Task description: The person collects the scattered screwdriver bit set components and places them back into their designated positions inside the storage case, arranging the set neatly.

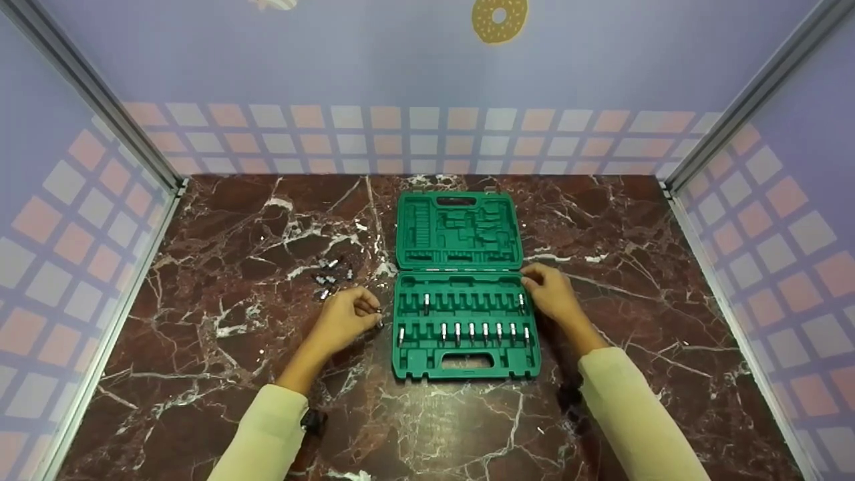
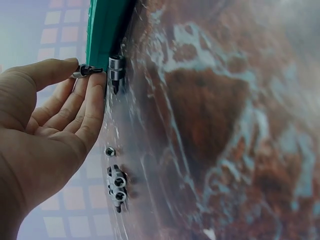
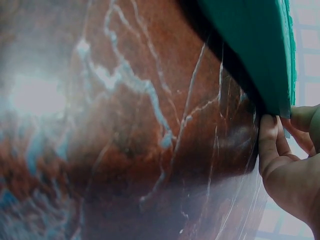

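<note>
A green plastic tool case [image 1: 417,364] lies open on the table, with several silver-and-dark bit sockets [image 1: 485,333] standing in its slots. Left of it, my left hand [image 1: 344,321] pinches one bit socket [image 2: 86,71] between thumb and fingertips, its dark tip pointing toward the case in the left wrist view. Just past those fingertips another bit socket [image 2: 116,70] rests on the table beside the case. My right hand [image 1: 551,294] grips the case's right edge near the hinge, thumb and fingers on either side of the green rim [image 3: 280,95].
Several loose bit sockets [image 1: 326,280] lie in a cluster on the marble-patterned table [image 1: 220,287], beyond my left hand. The raised lid [image 1: 457,230] has moulded recesses and lies toward the back. Tiled-pattern panels [image 1: 421,137] enclose the back and both sides.
</note>
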Available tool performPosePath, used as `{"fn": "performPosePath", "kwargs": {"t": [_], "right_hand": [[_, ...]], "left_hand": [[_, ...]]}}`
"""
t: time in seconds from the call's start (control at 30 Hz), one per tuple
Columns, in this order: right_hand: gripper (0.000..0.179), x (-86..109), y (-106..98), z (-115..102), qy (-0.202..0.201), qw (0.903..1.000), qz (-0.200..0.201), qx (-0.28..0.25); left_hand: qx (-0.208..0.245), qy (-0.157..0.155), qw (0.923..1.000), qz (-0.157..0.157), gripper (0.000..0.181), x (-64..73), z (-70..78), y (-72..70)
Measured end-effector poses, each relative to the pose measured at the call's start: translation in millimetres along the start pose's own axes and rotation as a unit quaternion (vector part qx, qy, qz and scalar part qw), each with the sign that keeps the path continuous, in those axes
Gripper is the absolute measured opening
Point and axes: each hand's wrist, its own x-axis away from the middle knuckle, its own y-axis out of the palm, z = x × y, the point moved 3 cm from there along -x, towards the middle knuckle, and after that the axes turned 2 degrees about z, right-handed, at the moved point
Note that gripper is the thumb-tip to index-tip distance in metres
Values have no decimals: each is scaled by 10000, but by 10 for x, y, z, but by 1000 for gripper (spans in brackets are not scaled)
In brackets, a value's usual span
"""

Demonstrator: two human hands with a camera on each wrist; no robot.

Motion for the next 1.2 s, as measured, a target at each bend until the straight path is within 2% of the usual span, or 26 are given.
{"fn": "performPosePath", "kwargs": {"t": [0.3, 0.53, 0.87, 1.2], "right_hand": [[23, 1, -2, -8, -57, 10000, 5, -41], [23, 1, 1, -2, -60, 10000, -20, -54], [23, 0, 0, -5, -68, 10000, 9, -65], [22, 5, -2, -10, -88, 9999, 35, -65]], "left_hand": [[346, 35, 9993, -107, 15, -6, 139, 74], [316, 163, 9992, -165, 15, 10, 239, 129], [514, 225, 9965, -612, 16, 23, 338, 275], [445, 356, 9948, -841, 13, 20, 411, 421]]}}
